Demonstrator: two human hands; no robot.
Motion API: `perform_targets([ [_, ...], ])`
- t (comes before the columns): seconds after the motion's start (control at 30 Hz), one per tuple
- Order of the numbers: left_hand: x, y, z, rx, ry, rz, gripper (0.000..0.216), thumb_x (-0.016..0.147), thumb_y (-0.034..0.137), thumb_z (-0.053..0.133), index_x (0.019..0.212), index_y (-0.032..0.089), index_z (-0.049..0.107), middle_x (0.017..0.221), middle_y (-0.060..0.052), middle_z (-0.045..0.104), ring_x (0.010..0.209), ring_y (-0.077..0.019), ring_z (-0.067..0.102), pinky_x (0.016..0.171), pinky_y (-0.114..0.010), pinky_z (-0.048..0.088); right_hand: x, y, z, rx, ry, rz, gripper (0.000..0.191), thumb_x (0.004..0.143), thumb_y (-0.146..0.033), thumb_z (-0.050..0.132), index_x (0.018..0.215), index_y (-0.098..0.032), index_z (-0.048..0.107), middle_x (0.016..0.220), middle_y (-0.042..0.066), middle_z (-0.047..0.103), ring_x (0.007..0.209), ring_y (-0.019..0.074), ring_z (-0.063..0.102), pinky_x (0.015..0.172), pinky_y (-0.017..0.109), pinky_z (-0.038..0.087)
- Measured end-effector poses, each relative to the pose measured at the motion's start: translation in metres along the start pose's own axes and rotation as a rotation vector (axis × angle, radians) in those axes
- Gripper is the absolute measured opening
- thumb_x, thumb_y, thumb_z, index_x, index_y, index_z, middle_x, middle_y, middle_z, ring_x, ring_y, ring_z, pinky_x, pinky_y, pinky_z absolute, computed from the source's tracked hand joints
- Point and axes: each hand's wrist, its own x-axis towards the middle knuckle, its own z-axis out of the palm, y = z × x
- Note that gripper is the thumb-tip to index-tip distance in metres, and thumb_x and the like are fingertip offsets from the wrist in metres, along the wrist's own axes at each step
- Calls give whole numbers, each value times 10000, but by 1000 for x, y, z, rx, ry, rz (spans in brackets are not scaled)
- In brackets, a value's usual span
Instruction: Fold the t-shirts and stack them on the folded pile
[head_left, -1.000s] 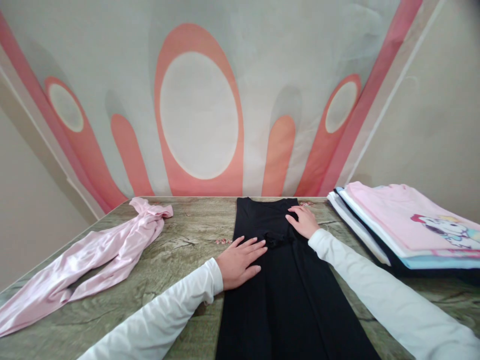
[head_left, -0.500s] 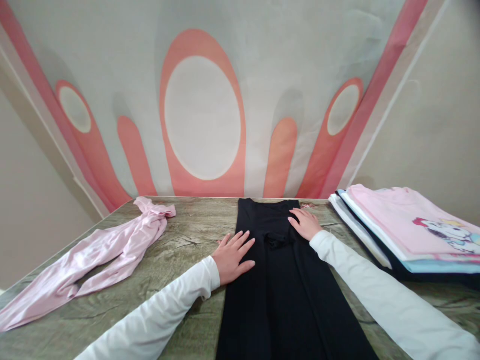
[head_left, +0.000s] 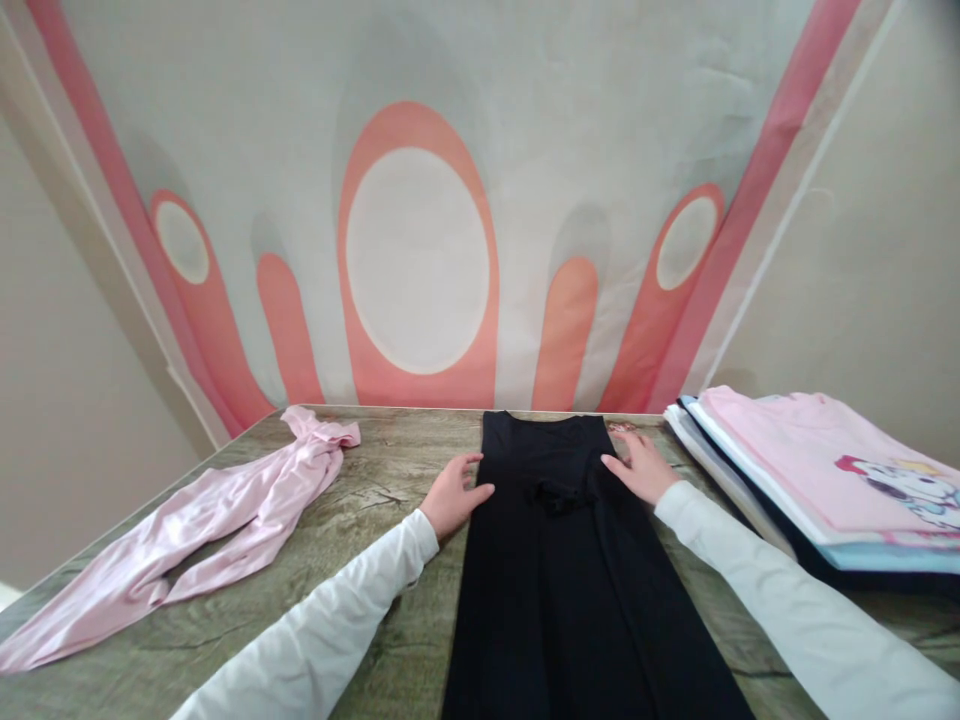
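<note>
Black pants (head_left: 574,590) lie spread on the table with the waist at the far edge and the legs running toward me. My left hand (head_left: 452,493) is at their left side below the waist, its thumb over the fabric and its fingers apart from the thumb. On the opposite side, my right hand (head_left: 640,466) has its thumb at the right edge of the pants and its fingers spread on the table beyond. Neither hand shows fabric gripped between the fingers. A small dark bunched fold sits in the middle, below the waist.
Crumpled pink pants (head_left: 262,500) lie at the left of the wood-patterned table (head_left: 397,455). A stack of folded clothes (head_left: 810,470), topped by a pink piece with a cartoon print, sits at the right. Behind the table stands a wall with pink shapes (head_left: 416,390).
Both hands have moved off the flat of the black pants to their side edges, the left one leftward, the right one rightward. The view has tilted up slightly.
</note>
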Motion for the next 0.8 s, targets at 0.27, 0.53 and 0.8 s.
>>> perform_targets([
  [0.27, 57, 2, -11, -628, 14, -387, 515, 681, 161, 680, 1153, 185, 477, 938, -60, 594, 764, -98, 607, 727, -231, 490, 12, 6, 0, 77, -151, 215, 499, 718, -520, 515, 1068, -165, 521, 777, 81, 641, 692, 220, 618, 640, 337, 460],
  [0.53, 103, -17, -1, -367, -34, -248, 287, 686, 141, 641, 973, 119, 634, 769, -57, 657, 670, -134, 620, 663, -269, 510, 43, 10, 19, -14, -44, 158, 345, 704, -283, 569, 1028, -163, 573, 823, 73, 649, 755, 194, 613, 699, 312, 461],
  [0.8, 132, -41, 5, -39, 160, -91, 186, 723, 153, 587, 885, 168, 678, 896, -56, 669, 918, -188, 586, 930, -329, 389, 74, 2, 40, -88, -11, 156, 208, 765, -267, 507, 911, -210, 643, 888, 62, 663, 801, 200, 600, 734, 323, 443],
])
